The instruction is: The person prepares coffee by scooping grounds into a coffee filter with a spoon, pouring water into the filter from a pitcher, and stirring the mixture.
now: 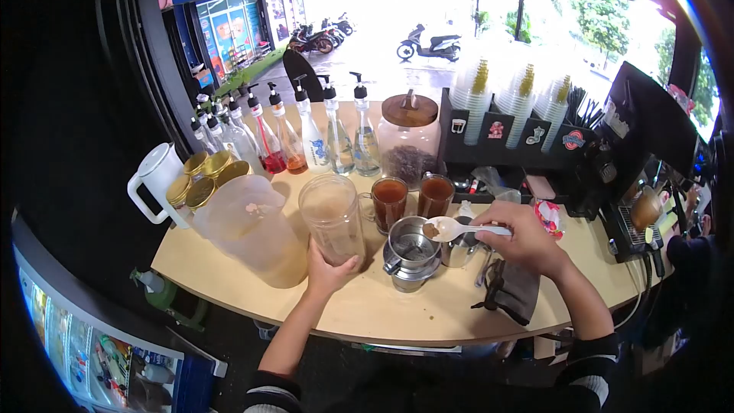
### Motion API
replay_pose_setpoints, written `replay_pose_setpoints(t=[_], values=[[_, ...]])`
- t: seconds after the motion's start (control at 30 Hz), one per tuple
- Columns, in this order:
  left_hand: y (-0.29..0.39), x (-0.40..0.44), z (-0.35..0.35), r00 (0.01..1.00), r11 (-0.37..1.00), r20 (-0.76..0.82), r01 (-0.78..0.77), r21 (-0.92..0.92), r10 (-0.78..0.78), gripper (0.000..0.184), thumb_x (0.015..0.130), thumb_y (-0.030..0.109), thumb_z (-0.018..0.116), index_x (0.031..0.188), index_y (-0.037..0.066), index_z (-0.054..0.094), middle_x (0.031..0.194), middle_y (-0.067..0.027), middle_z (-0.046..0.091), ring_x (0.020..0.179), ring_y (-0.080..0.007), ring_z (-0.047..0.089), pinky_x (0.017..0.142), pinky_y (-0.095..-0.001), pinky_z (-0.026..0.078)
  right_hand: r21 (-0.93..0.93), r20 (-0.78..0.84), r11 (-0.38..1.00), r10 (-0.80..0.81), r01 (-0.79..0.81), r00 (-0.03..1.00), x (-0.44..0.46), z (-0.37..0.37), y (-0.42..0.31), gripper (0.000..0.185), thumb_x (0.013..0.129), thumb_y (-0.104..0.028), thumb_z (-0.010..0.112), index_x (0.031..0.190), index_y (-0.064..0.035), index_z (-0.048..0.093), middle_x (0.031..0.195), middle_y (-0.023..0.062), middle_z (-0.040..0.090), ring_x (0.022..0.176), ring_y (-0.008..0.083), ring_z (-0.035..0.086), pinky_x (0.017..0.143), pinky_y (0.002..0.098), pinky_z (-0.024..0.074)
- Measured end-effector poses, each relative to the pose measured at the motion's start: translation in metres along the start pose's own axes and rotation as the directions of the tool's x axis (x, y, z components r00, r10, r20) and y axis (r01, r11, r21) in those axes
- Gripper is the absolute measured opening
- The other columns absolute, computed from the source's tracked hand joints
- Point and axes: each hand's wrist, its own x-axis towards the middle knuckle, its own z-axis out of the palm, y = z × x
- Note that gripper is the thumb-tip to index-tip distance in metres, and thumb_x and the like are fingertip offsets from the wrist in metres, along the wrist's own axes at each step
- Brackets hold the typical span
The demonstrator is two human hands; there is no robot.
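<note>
My left hand is wrapped round the lower part of a clear jar standing near the middle of the wooden counter. In my right hand is a white spoon, its bowl holding a little brown powder. The spoon's tip is at the right rim of a metal drip filter, which sits on a small metal cup. A steel pitcher stands just right of the filter, partly behind the spoon. Behind are two glass mugs of brown drink.
A large translucent pitcher and gold-lidded jars stand left. Pump bottles and a wooden-lidded jar line the back. Stacked cups fill a black holder. A dark cloth lies right. Part of another person shows at the far right.
</note>
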Motion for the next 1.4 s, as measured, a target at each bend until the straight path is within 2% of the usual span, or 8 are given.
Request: replay_pose_setpoints(t=[0.13, 0.2, 0.3, 0.57, 0.9, 1.17, 1.3, 1.4], values=[[-0.004, -0.002, 0.0, 1.0, 1.0, -0.006, 0.006, 0.003, -0.006, 0.087, 0.058, 0.022, 0.084, 0.127, -0.002, 0.038, 0.117, -0.019, 0.056, 0.109, -0.0296, 0.056, 0.094, -0.0401, 0.044, -0.006, -0.01, 1.0, -0.009, 0.009, 1.0, 0.0, 0.005, 0.004, 0.017, 0.081, -0.008, 0.065, 0.096, 0.0, 0.065, 0.085, 0.0144, 0.062, 0.081, 0.0307, 0.061, 0.075, 0.0385, 0.0471], [-0.016, 0.0, 0.003, 1.0, 0.995, 0.008, 0.007, -0.103, -0.006, 0.087, 0.058, 0.022, 0.084, 0.128, -0.002, 0.038, 0.117, -0.019, 0.056, 0.109, -0.0297, 0.056, 0.094, -0.04, 0.044, 0.002, -0.029, 1.0, -0.025, 0.025, 0.999, 0.001, 0.007, 0.009, 0.017, 0.081, -0.008, 0.065, 0.096, -0.0002, 0.065, 0.084, 0.0145, 0.062, 0.08, 0.0312, 0.06, 0.074, 0.0385, 0.047], [-0.021, -0.001, 0.005, 1.0, 0.993, -0.022, -0.012, -0.117, 0.01, 0.088, 0.058, 0.021, 0.085, 0.128, -0.002, 0.037, 0.117, -0.0189, 0.056, 0.109, -0.0295, 0.056, 0.094, -0.0399, 0.043, -0.021, -0.04, 0.999, -0.041, 0.04, 0.998, 0.005, 0.006, 0.013, 0.017, 0.081, -0.008, 0.065, 0.096, -0.0009, 0.065, 0.084, 0.0149, 0.062, 0.079, 0.0324, 0.06, 0.073, 0.0386, 0.0471], [-0.011, 0.0, 0.001, 1.0, 0.999, -0.007, -0.026, -0.034, 0.026, 0.089, 0.057, 0.021, 0.085, 0.128, -0.002, 0.038, 0.116, -0.0189, 0.057, 0.109, -0.0289, 0.056, 0.094, -0.0391, 0.043, -0.064, -0.092, 0.989, -0.141, 0.135, 0.986, 0.016, 0.02, 0.018, 0.017, 0.081, -0.006, 0.065, 0.098, -0.003, 0.065, 0.084, 0.0141, 0.062, 0.08, 0.033, 0.06, 0.071, 0.0399, 0.0484], [-0.005, 0.001, 0.0, 0.999, 0.999, -0.014, -0.034, 0.014, 0.035, 0.087, 0.055, 0.022, 0.086, 0.125, -0.002, 0.04, 0.114, -0.0178, 0.058, 0.107, -0.0288, 0.057, 0.093, -0.0387, 0.044, -0.11, -0.11, 0.981, -0.171, 0.159, 0.979, 0.017, 0.023, 0.016, 0.017, 0.081, -0.005, 0.065, 0.097, -0.0037, 0.066, 0.083, 0.0131, 0.062, 0.079, 0.0316, 0.061, 0.069, 0.0397, 0.0491], [-0.005, 0.001, 0.001, 0.999, 0.999, -0.016, -0.036, -0.028, 0.036, 0.089, 0.056, 0.022, 0.086, 0.127, -0.002, 0.039, 0.117, -0.0178, 0.057, 0.109, -0.028, 0.056, 0.095, -0.0388, 0.043, -0.077, -0.157, 0.976, -0.213, 0.203, 0.964, 0.015, 0.03, 0.022, 0.018, 0.081, -0.004, 0.066, 0.098, -0.0038, 0.066, 0.082, 0.0129, 0.063, 0.073, 0.0299, 0.061, 0.066, 0.0373, 0.0487], [-0.002, 0.003, -0.002, 1.0, 0.999, 0.013, -0.018, -0.036, 0.019, 0.09, 0.055, 0.021, 0.086, 0.128, -0.002, 0.039, 0.118, -0.0176, 0.057, 0.111, -0.0279, 0.056, 0.095, -0.0386, 0.043, -0.064, -0.126, 0.984, -0.17, 0.163, 0.977, 0.015, 0.035, 0.026, 0.018, 0.081, -0.004, 0.066, 0.099, -0.003, 0.066, 0.081, 0.0132, 0.063, 0.071, 0.029, 0.06, 0.064, 0.036, 0.0483], [-0.004, 0.002, -0.001, 1.0, 0.999, 0.005, -0.024, -0.047, 0.025, 0.089, 0.055, 0.021, 0.086, 0.127, -0.001, 0.04, 0.117, -0.0173, 0.057, 0.11, -0.028, 0.056, 0.095, -0.0385, 0.043, -0.05, -0.195, 0.974, -0.225, 0.219, 0.955, 0.015, 0.037, 0.027, 0.018, 0.082, -0.004, 0.066, 0.1, -0.002, 0.066, 0.081, 0.0135, 0.063, 0.069, 0.029, 0.059, 0.063, 0.0356, 0.0477]])
